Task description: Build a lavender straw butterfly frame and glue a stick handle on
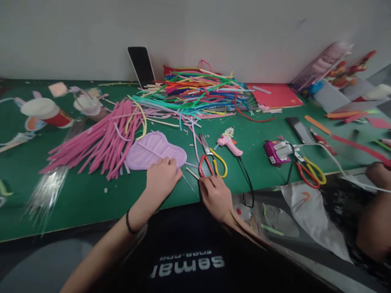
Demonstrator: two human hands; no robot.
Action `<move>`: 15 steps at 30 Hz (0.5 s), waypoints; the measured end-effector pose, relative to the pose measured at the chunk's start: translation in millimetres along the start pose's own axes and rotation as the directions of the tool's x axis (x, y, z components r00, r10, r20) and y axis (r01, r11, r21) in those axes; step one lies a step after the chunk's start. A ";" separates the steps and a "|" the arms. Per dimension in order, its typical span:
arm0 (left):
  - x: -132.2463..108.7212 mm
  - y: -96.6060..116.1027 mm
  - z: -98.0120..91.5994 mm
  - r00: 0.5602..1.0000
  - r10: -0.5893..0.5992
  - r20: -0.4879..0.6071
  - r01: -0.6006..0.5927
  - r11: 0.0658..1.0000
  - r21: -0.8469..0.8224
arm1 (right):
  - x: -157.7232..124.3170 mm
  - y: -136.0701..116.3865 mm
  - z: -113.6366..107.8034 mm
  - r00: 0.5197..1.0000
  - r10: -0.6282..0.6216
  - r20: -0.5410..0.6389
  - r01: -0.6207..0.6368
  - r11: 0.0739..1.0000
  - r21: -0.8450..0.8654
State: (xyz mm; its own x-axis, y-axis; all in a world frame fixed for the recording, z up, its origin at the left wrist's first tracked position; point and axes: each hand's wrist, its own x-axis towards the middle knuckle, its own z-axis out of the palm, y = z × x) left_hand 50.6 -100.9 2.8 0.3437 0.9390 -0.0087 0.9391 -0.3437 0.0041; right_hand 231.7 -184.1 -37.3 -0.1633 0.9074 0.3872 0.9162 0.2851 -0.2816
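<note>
Our right hand [215, 195], fingers pinching a thin pale stick [192, 173], sits just below the scissors [210, 162] — blades pointing away up-left — while the left hand [163, 177] rests, fingers together, on the lilac foam leaf [152, 151] on the worktop [91, 195].

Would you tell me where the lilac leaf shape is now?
Head view, left of centre on the green table: the lilac leaf lies touched by the left hand, between the pink strips and the nearer scissors.

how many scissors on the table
2: one red-and-yellow-handled metal pair by the right hand, a second pair beside the magenta plastic box; more may hide under the colourful strips.
</note>
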 end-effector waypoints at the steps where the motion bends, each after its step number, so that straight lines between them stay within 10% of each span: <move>1: 1.1 2.4 -0.8 1.000 -0.017 0.009 0.017 1.000 0.011 | 0.1 0.2 0.8 1.000 0.004 0.004 -0.004 1.000 0.000; 9: 0.3 16.2 10.6 0.995 -0.085 -0.057 0.089 0.995 0.055 | 2.3 2.7 8.3 0.998 0.055 -0.023 -0.055 0.998 0.011; 15: -6.6 -12.3 13.9 0.988 0.004 -0.153 -0.005 1.000 -0.003 | 5.1 11.1 9.2 0.992 0.129 -0.017 -0.127 0.987 0.096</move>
State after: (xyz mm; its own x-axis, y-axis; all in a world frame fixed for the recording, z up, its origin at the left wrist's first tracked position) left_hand 36.9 -103.0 -11.1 0.3433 0.9281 0.1444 0.9375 -0.3479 0.0077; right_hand 237.6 -173.5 -46.6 -0.0378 0.9312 0.3625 0.8901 0.1962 -0.4113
